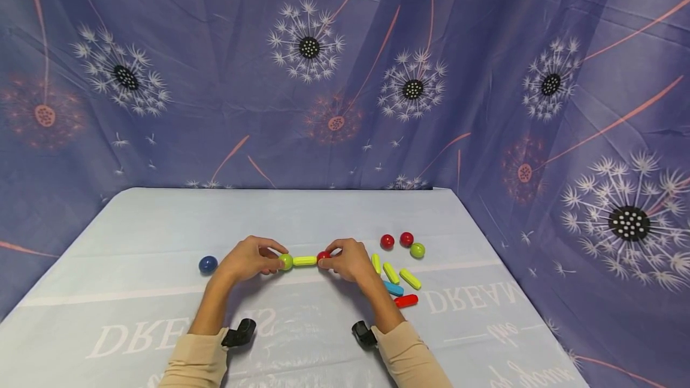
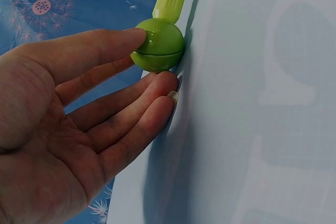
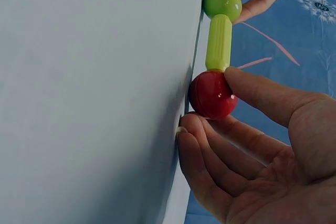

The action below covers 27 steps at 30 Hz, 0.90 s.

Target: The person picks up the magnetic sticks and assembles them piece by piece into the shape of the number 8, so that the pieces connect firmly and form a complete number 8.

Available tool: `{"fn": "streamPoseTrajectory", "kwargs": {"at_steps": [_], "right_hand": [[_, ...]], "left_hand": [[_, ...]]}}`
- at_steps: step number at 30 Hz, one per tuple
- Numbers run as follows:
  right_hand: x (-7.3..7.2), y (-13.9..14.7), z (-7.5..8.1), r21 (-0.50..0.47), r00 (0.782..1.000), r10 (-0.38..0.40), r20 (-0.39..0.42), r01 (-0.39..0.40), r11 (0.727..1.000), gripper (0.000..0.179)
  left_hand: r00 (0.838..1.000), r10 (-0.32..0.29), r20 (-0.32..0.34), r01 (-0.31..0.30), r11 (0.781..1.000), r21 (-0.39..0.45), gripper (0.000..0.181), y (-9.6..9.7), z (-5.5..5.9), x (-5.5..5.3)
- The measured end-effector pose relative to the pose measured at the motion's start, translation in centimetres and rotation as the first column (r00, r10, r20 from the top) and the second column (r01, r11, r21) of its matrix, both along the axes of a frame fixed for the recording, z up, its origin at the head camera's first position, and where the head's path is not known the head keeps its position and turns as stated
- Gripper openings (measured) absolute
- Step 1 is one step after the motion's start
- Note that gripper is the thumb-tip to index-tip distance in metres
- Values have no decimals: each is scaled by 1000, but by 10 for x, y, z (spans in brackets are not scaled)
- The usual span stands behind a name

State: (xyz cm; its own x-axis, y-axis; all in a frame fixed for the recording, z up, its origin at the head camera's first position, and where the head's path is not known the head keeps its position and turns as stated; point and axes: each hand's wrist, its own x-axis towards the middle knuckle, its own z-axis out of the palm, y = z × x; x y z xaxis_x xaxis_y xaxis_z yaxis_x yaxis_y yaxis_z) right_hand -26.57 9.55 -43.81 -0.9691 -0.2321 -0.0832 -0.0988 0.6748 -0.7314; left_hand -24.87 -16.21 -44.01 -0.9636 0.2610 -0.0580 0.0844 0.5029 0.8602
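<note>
My left hand (image 1: 255, 258) pinches a green ball (image 2: 160, 45) between thumb and fingers. On the other side, my right hand (image 1: 347, 257) holds a red ball (image 3: 212, 95) the same way. A yellow-green ridged rod (image 1: 305, 261) spans between the two balls, one end meeting each, so the three form a straight line. In the right wrist view the rod (image 3: 219, 43) runs from the red ball up to the green ball (image 3: 222, 3). This piece sits low over the table, close to the cloth.
A dark blue ball (image 1: 208, 265) lies left of my left hand. Right of my right hand are two red balls (image 1: 387, 242), a green ball (image 1: 417, 250), several yellow-green rods (image 1: 410, 279), a blue rod (image 1: 393, 288) and a red rod (image 1: 406, 301). A patterned curtain (image 1: 334, 76) hangs behind the table.
</note>
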Motion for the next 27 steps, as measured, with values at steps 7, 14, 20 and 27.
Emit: {"fn": "streamPoseTrajectory", "kwargs": {"at_steps": [7,14,20,27], "right_hand": [[-2,12,7,30,1000,6,-22,-6,1000,36],[-7,39,23,35,998,-45,39,44,998,39],[-11,62,27,89,993,-87,79,80,993,39],[-12,80,27,114,987,-130,97,118,986,36]], "left_hand": [[1000,-5,-4,5,1000,-4,27,0,0,0],[1000,5,10,-5,1000,-6,26,1,0,1],[1000,15,27,-14,1000,-21,26,1,0,0],[1000,12,29,-12,1000,-14,26,0,1,-1]]}}
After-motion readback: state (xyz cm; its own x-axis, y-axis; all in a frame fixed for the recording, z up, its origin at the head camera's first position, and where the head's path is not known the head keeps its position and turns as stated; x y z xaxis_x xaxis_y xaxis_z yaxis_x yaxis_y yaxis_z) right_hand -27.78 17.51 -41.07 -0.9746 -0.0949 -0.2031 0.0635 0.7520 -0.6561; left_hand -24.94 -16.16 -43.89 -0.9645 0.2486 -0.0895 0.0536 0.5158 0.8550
